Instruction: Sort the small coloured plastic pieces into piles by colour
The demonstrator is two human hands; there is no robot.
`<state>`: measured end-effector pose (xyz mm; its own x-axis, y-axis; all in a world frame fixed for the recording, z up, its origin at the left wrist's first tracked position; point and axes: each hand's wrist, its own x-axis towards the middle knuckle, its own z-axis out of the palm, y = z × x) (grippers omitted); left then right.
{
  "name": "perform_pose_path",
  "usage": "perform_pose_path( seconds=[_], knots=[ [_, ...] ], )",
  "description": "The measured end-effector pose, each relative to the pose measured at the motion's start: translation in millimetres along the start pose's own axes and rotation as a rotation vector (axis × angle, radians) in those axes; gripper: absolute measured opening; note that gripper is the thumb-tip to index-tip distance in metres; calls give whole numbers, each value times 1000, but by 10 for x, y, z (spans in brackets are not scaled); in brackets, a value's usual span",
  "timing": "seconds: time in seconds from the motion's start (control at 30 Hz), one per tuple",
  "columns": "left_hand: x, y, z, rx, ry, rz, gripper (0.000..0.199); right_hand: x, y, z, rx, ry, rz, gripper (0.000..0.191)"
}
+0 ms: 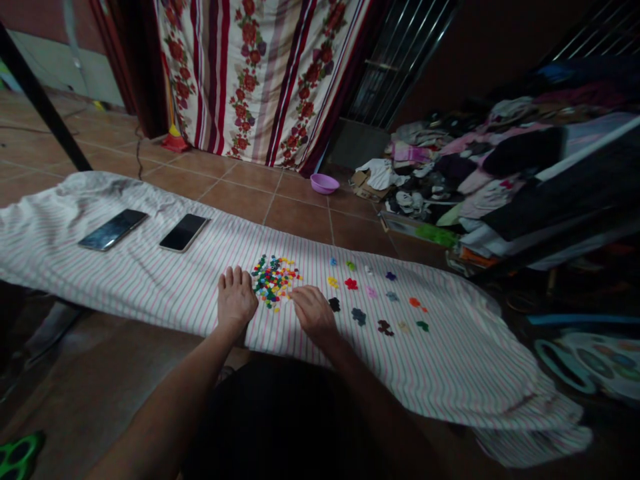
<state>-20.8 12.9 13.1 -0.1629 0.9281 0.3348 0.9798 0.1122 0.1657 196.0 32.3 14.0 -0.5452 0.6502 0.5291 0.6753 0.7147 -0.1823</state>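
Observation:
A mixed pile of small coloured pieces (273, 280) lies on the striped cloth (450, 373) between my hands. Flat on the cloth at the pile's left edge rests my left hand (236, 297), fingers stretched out. My right hand (314, 312) is at the pile's right edge, its fingers drawn together; whether a piece is between the fingertips cannot be made out. Right of it, sorted by colour, sit several small heaps, among them a yellow heap (333, 283), a red heap (351, 284), a black heap (334, 305), a grey heap (359, 317) and an orange heap (417, 304).
Two phones, a dark phone (114, 230) and a black-screened phone (185, 233), lie on the cloth at left. Beyond, a purple basin (325, 184) stands on the tiled floor before a flowered curtain (265, 80). Piled clothes (450, 160) fill the right side.

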Motion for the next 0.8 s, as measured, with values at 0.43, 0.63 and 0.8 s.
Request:
perform_pose_path(
  seconds=[0.43, 0.63, 0.8],
  knots=[
    [2, -1, 0, 19, 18, 6, 40, 771, 132, 368, 9, -150, 138, 30],
    [7, 4, -9, 1, 28, 2, 37, 978, 85, 357, -99, -282, 298, 25],
    [9, 12, -19, -9, 18, -5, 38, 1125, 40, 336, -142, -377, 344, 21]
  ],
)
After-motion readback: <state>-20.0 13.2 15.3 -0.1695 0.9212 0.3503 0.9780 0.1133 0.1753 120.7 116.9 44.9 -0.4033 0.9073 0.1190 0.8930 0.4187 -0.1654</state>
